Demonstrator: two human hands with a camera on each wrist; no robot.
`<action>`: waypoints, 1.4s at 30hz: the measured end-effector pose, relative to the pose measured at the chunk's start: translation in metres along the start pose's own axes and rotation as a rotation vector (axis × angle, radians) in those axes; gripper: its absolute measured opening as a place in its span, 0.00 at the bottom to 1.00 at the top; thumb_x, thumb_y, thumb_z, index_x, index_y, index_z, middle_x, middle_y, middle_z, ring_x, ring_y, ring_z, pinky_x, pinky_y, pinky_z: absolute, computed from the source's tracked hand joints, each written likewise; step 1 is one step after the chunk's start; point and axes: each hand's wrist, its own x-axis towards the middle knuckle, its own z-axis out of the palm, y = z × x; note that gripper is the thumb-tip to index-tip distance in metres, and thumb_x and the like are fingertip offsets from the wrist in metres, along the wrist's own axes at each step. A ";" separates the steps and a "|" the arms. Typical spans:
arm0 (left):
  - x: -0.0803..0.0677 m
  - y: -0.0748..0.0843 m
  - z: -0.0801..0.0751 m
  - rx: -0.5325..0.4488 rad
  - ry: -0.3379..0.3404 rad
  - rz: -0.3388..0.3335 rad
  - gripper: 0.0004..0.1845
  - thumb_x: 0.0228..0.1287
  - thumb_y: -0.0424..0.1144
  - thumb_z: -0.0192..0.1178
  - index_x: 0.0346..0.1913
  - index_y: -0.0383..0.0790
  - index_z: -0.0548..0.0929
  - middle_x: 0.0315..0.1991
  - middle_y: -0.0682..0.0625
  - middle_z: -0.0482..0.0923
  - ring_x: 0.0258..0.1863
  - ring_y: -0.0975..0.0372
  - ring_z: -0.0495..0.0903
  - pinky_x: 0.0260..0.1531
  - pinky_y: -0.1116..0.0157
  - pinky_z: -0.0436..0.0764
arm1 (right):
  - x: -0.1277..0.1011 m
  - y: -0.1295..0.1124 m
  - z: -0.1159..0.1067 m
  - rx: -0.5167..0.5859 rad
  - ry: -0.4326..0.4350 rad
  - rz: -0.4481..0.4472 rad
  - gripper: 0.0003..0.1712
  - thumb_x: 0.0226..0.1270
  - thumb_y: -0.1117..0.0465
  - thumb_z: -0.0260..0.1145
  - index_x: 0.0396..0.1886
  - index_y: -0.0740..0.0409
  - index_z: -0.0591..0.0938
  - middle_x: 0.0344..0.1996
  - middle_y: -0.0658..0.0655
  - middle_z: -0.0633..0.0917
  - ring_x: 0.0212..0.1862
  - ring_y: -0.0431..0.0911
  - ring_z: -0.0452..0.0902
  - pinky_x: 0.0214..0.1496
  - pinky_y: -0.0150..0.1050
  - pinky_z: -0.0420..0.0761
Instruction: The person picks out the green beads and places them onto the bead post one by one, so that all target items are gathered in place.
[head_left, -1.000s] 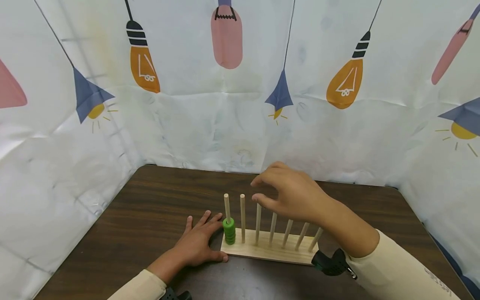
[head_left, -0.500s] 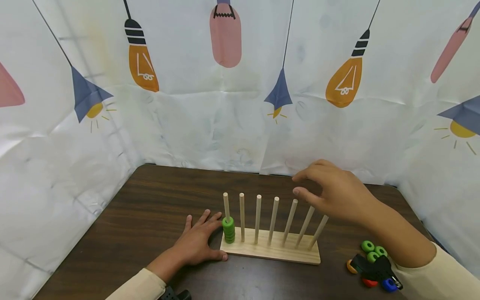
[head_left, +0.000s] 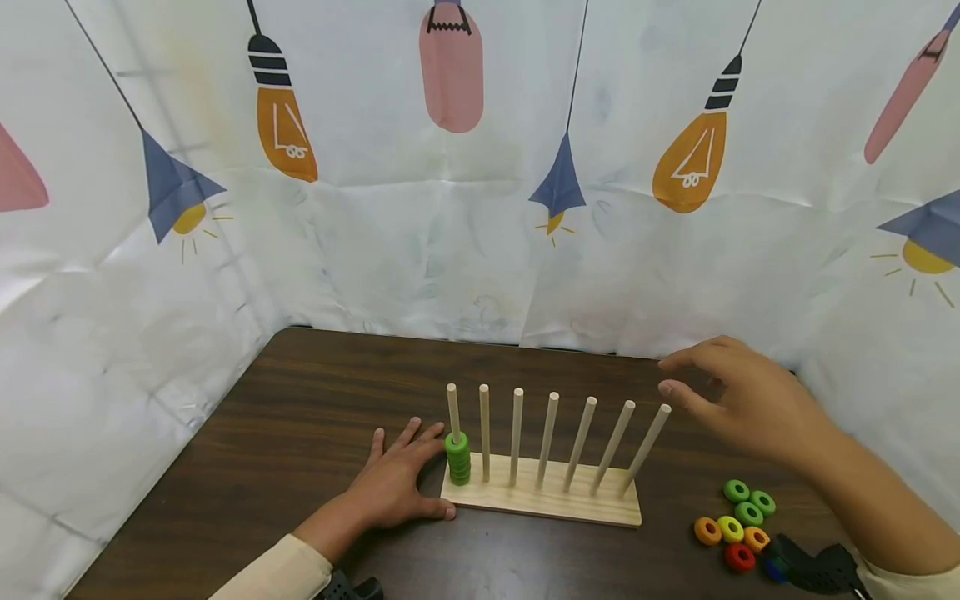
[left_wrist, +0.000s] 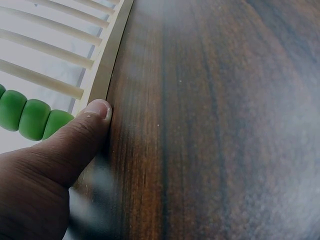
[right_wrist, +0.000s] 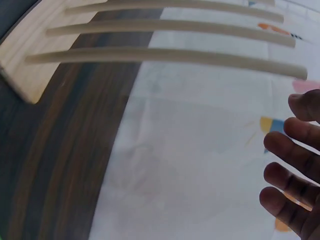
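A pale wooden base (head_left: 540, 497) carries a row of several upright pegs (head_left: 550, 429). Green rings (head_left: 458, 460) are stacked on the leftmost peg. My left hand (head_left: 393, 487) rests at the base's left end with fingers spread; in the left wrist view its thumb (left_wrist: 92, 122) touches the base's front edge beside the green rings (left_wrist: 34, 119). Up in the air to the right of the rightmost peg, my right hand (head_left: 738, 396) holds nothing. Its fingers (right_wrist: 282, 147) are relaxed and apart in the right wrist view, near the tip of a peg (right_wrist: 225, 60).
Right of the base, loose rings lie on the dark wooden table (head_left: 337, 375): several green ones (head_left: 748, 513), a yellow one (head_left: 731, 529), orange ones (head_left: 707, 531), a red one (head_left: 739, 557) and a blue one partly behind the wrist device (head_left: 813, 567). A patterned white sheet (head_left: 420, 250) hangs around the table.
My right hand has moved rightward from above the middle pegs to beyond the last peg, uncovering the pegs and the loose rings. The left hand has stayed at the base.
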 end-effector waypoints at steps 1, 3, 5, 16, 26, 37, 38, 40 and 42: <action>0.000 0.000 0.000 -0.001 0.000 -0.001 0.50 0.48 0.68 0.76 0.74 0.53 0.73 0.79 0.50 0.59 0.81 0.46 0.46 0.70 0.30 0.33 | -0.003 0.004 0.000 -0.003 0.002 0.005 0.13 0.65 0.54 0.77 0.48 0.46 0.89 0.47 0.51 0.86 0.44 0.49 0.81 0.38 0.50 0.81; 0.001 0.000 0.000 0.000 0.000 0.000 0.50 0.48 0.68 0.76 0.74 0.53 0.73 0.79 0.51 0.59 0.81 0.47 0.46 0.70 0.30 0.33 | -0.008 0.011 0.001 -0.016 0.014 0.008 0.13 0.63 0.56 0.78 0.47 0.48 0.89 0.46 0.51 0.87 0.40 0.46 0.79 0.36 0.47 0.80; 0.001 0.000 0.000 0.002 0.001 0.000 0.50 0.48 0.68 0.76 0.74 0.53 0.73 0.79 0.51 0.59 0.81 0.47 0.46 0.70 0.30 0.33 | -0.013 0.018 0.002 -0.032 0.018 0.023 0.13 0.63 0.56 0.78 0.47 0.48 0.89 0.45 0.49 0.88 0.37 0.44 0.77 0.34 0.44 0.79; 0.000 -0.001 0.000 0.000 0.001 0.005 0.50 0.48 0.68 0.75 0.74 0.54 0.73 0.79 0.51 0.59 0.81 0.46 0.46 0.69 0.30 0.34 | -0.047 0.054 0.014 -0.045 -0.068 0.152 0.14 0.65 0.53 0.76 0.47 0.51 0.89 0.44 0.51 0.87 0.34 0.41 0.71 0.32 0.40 0.74; -0.001 -0.002 0.000 -0.010 0.002 0.008 0.49 0.48 0.68 0.75 0.73 0.52 0.74 0.79 0.51 0.59 0.80 0.46 0.46 0.69 0.29 0.33 | -0.077 0.082 0.043 0.040 -0.229 0.285 0.18 0.67 0.48 0.74 0.49 0.55 0.88 0.48 0.58 0.87 0.50 0.61 0.81 0.42 0.59 0.82; -0.001 0.000 -0.001 -0.009 -0.005 0.008 0.49 0.48 0.68 0.75 0.74 0.53 0.74 0.79 0.50 0.59 0.81 0.46 0.45 0.69 0.30 0.33 | -0.106 0.111 0.070 0.050 -0.379 0.347 0.20 0.64 0.47 0.76 0.48 0.56 0.88 0.45 0.56 0.87 0.48 0.63 0.82 0.43 0.62 0.82; -0.001 0.000 -0.001 -0.011 -0.005 0.007 0.49 0.48 0.68 0.75 0.74 0.53 0.74 0.79 0.50 0.59 0.81 0.46 0.45 0.69 0.30 0.33 | -0.107 0.113 0.072 0.051 -0.390 0.348 0.20 0.64 0.47 0.76 0.48 0.55 0.88 0.44 0.55 0.87 0.47 0.62 0.82 0.42 0.61 0.82; -0.001 0.000 -0.001 -0.013 -0.006 0.005 0.49 0.48 0.68 0.75 0.74 0.53 0.74 0.79 0.50 0.59 0.81 0.46 0.45 0.69 0.30 0.33 | -0.111 0.116 0.076 0.057 -0.408 0.347 0.18 0.63 0.48 0.76 0.46 0.54 0.88 0.43 0.53 0.87 0.46 0.60 0.82 0.42 0.60 0.83; -0.001 0.001 -0.001 -0.016 -0.008 0.003 0.49 0.48 0.68 0.75 0.73 0.53 0.74 0.79 0.50 0.59 0.81 0.46 0.45 0.69 0.30 0.33 | -0.113 0.118 0.079 0.062 -0.427 0.348 0.15 0.64 0.49 0.76 0.45 0.51 0.87 0.43 0.52 0.87 0.46 0.58 0.82 0.40 0.58 0.83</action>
